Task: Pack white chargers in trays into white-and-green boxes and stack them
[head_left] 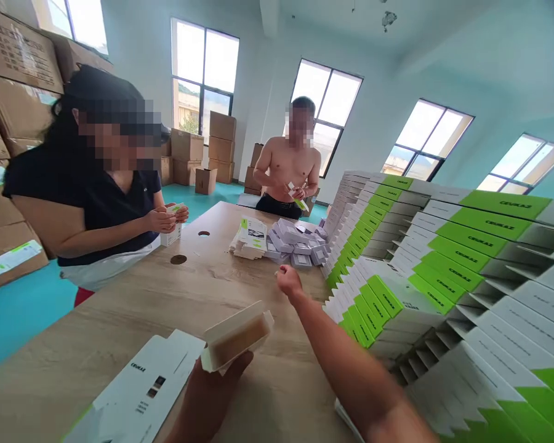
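Note:
In my left hand (210, 394) is a small white carton (233, 326), its open end facing up and its bare brown inside showing. My fingers wrap round its near side. Over the tabletop my right hand (290, 281) is stretched forward with curled fingers. Whether something small sits in those fingers I cannot make out. Just beyond it lie a heap of small white boxes (295, 237) and a pile of flat white-and-green cartons (250, 237). Flattened white cartons (141, 384) printed with black marks lie beside my left hand.
High stacks of white-and-green cartons (471, 246) line the right side of the wooden table (124, 326). Two people stand across from me: the left one (106, 215) holds a carton, the far one (295, 166) handles another. Brown shipping boxes (21, 111) rise at the left.

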`<state>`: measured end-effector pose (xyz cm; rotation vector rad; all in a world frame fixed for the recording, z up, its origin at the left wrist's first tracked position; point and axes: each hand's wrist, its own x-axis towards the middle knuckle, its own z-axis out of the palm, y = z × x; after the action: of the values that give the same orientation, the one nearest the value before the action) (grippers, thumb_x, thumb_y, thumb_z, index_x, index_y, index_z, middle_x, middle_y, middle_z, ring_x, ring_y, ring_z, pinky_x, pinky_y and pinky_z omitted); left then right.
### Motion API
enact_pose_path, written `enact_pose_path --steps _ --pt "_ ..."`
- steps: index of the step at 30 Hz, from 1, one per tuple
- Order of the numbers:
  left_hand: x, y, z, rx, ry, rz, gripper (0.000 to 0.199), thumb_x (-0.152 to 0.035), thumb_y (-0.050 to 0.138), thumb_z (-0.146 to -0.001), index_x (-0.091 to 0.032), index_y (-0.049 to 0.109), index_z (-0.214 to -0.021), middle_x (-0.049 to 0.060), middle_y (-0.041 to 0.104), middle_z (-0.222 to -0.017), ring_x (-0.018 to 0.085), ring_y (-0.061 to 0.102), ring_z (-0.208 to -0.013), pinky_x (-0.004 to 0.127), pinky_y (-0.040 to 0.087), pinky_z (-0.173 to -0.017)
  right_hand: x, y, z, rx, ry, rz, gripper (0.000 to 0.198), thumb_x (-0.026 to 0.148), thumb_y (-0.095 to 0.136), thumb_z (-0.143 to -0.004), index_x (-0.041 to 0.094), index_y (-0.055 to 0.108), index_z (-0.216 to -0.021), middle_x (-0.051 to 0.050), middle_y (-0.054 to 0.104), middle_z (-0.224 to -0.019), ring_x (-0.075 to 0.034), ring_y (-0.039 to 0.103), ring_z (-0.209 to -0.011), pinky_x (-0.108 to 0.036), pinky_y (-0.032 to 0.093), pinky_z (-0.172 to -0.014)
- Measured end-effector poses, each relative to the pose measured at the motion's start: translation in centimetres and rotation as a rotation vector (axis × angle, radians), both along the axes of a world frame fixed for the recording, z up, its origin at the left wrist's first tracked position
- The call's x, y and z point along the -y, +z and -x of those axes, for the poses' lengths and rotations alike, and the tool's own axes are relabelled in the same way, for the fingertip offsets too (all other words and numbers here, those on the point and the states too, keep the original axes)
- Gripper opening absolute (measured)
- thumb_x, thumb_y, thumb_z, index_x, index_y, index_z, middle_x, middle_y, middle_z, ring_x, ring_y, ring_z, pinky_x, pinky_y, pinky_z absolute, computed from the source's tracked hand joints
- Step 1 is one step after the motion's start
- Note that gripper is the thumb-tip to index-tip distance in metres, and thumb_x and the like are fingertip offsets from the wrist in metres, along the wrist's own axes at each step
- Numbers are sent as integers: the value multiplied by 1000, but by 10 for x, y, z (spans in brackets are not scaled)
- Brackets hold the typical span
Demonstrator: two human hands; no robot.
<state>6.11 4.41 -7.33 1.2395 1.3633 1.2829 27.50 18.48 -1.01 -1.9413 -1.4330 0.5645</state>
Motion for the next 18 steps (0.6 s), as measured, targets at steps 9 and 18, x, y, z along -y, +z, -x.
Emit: enact_pose_path --steps 9,18 --pt "-10 -19 1 -11 -23 -10 44 -58 71 -79 -21 73 -100 10 81 -92 38 77 -93 48 65 -80 -30 -32 -34 663 -74 61 35 37 65 -100 20 62 -130 -10 61 -138 -27 63 -120 -50 54 -101" --pt "-21 -17 15 0 -22 -218 50 -57 70 -84 -18 69 -115 17 75 -122 40 62 -129 60 40 -117 66 -50 18 763 190 151 46 39 67 -94 22 61 -136 -14 49 -154 -35 39 -146 -58 30 -119"
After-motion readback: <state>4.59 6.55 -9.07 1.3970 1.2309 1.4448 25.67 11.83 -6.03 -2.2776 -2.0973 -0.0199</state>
